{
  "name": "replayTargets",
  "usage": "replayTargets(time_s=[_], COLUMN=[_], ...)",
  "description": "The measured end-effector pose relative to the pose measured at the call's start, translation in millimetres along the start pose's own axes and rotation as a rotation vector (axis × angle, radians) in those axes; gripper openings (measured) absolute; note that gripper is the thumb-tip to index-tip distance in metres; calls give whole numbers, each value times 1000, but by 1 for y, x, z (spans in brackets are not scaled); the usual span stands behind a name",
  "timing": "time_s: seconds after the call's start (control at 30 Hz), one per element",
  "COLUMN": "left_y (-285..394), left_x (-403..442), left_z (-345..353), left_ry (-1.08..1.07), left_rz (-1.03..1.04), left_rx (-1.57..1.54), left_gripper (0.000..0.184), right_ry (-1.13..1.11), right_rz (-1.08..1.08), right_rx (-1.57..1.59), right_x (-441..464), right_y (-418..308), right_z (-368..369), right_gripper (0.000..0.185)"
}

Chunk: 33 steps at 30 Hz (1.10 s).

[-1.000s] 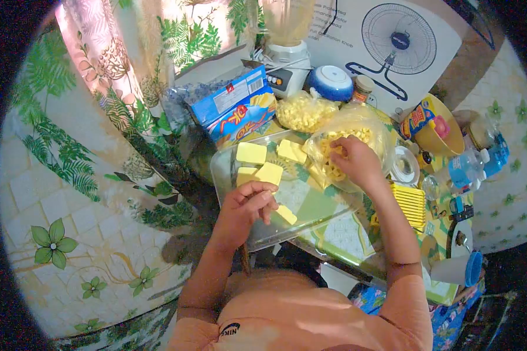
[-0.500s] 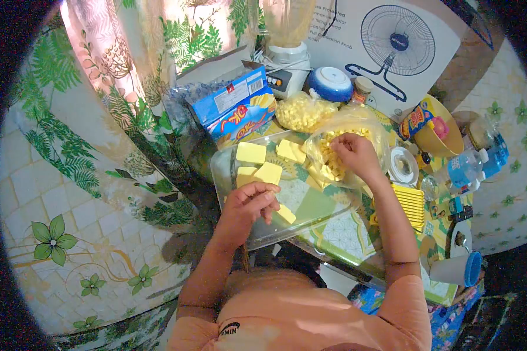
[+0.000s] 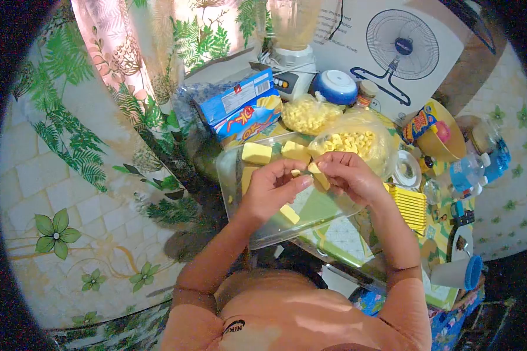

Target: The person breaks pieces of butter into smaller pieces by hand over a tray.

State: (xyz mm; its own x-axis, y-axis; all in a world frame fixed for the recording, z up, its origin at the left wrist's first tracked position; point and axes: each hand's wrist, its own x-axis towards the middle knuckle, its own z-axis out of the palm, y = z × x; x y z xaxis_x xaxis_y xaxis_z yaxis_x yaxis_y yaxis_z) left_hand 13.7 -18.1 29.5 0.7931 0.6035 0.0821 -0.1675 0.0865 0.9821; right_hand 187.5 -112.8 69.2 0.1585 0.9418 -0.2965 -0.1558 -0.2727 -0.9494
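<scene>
My left hand (image 3: 273, 190) pinches a small pale yellow piece (image 3: 295, 173), probably cheese, between thumb and fingers. Close beside it, my right hand (image 3: 352, 178) grips another small yellow piece (image 3: 314, 168) at its fingertips. Both hands hover above a clear plastic tray (image 3: 263, 238). Yellow blocks lie in the tray: one block (image 3: 256, 153) at the back left, another block (image 3: 295, 151) at the back, and a block (image 3: 289, 214) near the front. An open clear bag (image 3: 376, 155) of small yellow pieces stands just behind my right hand.
A second bag of yellow pieces (image 3: 310, 115), a blue box (image 3: 240, 108), a blender (image 3: 293, 64) and a blue bowl (image 3: 335, 88) stand behind. To the right are a yellow ridged item (image 3: 409, 209), a tan bowl (image 3: 448, 140), a bottle (image 3: 468, 167) and a white cup (image 3: 457, 272).
My right hand has come back from the bag toward my left hand and now holds a yellow piece. My left hand has risen slightly to meet it. The view has shifted a little.
</scene>
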Motion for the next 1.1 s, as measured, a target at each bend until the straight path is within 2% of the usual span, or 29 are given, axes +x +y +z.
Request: replayTargets(time_s=[0.13, 0.23, 0.33, 0.5, 0.63, 0.73, 0.83, 0.93, 1.03, 1.1], left_y=[-8, -12, -9, -6, -2, -4, -1, 0, 6, 1], left_x=[3, 1, 3, -2, -4, -4, -4, -8, -13, -14], left_z=[2, 2, -1, 2, 0, -1, -3, -4, -6, -9], left_ry=[34, 29, 13, 23, 26, 44, 55, 96, 139, 151], left_rz=[35, 13, -9, 31, -3, -22, -21, -56, -94, -86], left_rx=[12, 33, 49, -39, 19, 13, 1, 3, 32, 36], left_gripper=[25, 25, 24, 22, 21, 19, 17, 17, 17, 18], right_ry=[-48, -40, -16, -54, -28, 11, 118, 216, 555, 586], right_rz=[-5, -83, -13, -3, 12, -36, -25, -321, -356, -374], right_rx=[54, -127, -78, 7, 59, -26, -222, -529, -1112, -1098], right_x=[-1, -1, 0, 2, 2, 2, -4, 1, 4, 12], right_y=[7, 7, 5, 10, 11, 9, -3, 1, -9, -2], right_z=[5, 8, 11, 6, 7, 10, 10, -16, -39, -58], right_gripper=[26, 21, 20, 22, 23, 23, 22, 22, 23, 24])
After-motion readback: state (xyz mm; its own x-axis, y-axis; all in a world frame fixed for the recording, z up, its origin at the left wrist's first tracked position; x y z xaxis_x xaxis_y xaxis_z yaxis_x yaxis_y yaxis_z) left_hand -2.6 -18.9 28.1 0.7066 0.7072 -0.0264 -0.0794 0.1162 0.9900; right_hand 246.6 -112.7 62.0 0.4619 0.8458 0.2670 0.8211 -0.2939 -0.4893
